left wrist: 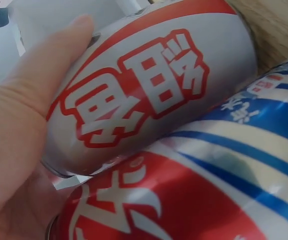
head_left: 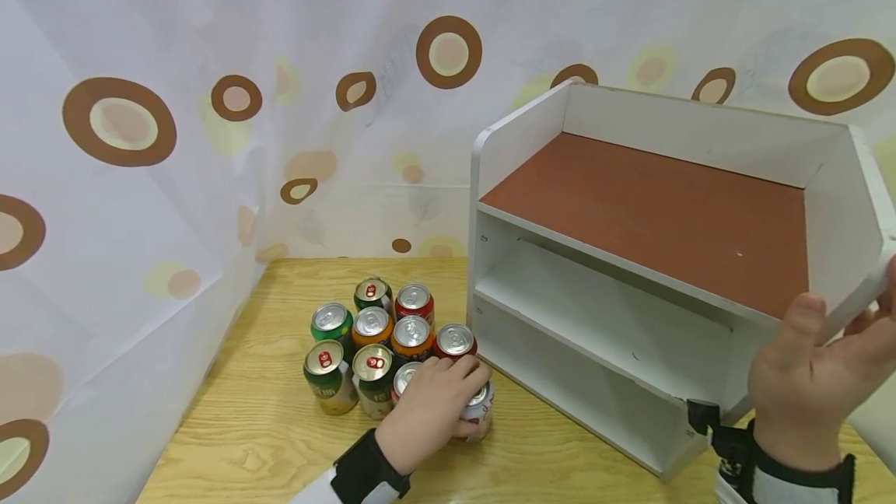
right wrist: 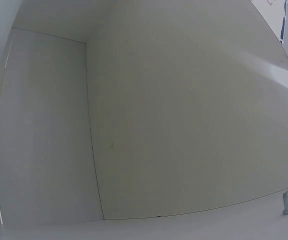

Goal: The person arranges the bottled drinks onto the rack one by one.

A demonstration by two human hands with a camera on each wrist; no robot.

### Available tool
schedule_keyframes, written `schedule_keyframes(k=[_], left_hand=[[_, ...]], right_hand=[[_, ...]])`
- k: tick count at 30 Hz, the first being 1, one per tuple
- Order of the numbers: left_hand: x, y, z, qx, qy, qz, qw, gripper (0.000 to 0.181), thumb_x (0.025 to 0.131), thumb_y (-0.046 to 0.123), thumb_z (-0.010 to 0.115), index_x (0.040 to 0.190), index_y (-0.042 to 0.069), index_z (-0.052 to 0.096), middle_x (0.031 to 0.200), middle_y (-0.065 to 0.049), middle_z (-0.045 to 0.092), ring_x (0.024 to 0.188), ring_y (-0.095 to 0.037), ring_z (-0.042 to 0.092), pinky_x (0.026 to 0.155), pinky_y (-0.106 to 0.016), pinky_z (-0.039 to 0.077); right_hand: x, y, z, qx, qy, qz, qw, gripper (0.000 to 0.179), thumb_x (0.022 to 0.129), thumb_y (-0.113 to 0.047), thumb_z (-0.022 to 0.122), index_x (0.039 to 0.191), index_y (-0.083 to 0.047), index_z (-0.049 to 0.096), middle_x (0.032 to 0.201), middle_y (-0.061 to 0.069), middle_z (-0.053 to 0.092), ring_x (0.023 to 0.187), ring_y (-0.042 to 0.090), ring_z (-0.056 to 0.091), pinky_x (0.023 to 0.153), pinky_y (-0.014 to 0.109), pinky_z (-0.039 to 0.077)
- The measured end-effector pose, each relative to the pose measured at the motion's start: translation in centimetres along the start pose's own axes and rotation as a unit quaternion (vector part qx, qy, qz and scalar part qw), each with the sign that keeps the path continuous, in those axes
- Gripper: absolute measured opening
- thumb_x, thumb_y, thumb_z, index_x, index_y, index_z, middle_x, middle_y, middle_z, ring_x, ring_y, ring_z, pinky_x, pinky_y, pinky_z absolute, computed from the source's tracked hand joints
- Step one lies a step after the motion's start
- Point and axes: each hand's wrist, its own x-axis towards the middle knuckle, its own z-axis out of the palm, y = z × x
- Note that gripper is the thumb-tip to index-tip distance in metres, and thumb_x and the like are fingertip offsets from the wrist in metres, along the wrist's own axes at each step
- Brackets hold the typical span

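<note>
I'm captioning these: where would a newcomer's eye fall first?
First, the white open shelf unit with a brown top panel, on the right, its edge gripped by the right hand. Then the cluster of shiny metal drink cans left of it on the yellow wooden table, where the left hand holds a silver cylindrical can with red markings.

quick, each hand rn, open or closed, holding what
Left hand: closed, holding a red-and-white drink can.
Right hand: closed, gripping the white shelf unit's side panel.
</note>
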Motion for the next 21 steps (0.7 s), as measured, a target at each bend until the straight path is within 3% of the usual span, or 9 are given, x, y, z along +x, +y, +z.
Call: schedule_keyframes(k=[12,21], left_hand=[[-0.1,0.2,-0.1,-0.072,-0.004,0.005,0.9974,0.052,0.077,0.042,0.086,0.118,0.02,0.063,0.108,0.006,0.062,0.093,-0.012,0.061,0.082,-0.027,0.053],[-0.2,0.1,-0.5,-0.129,0.013,0.011,0.9915,0.053,0.076,0.042,0.087,0.116,0.02,0.061,0.109,0.008,0.061,0.093,-0.008,0.058,0.082,-0.022,0.053]], right_hand=[[0.0,0.0,-0.1,0.005,0.007,0.0,1.0,0.069,0.099,-0.051,0.063,0.131,0.004,0.037,0.143,0.017,0.044,0.138,0.029,0.046,0.122,0.033,0.033],[-0.6,-1.3,0.1,-0.019,0.002,-0.001,0.9998,0.063,0.102,-0.049,0.058,0.13,0.003,0.038,0.143,0.018,0.044,0.139,0.027,0.044,0.12,0.028,0.031]])
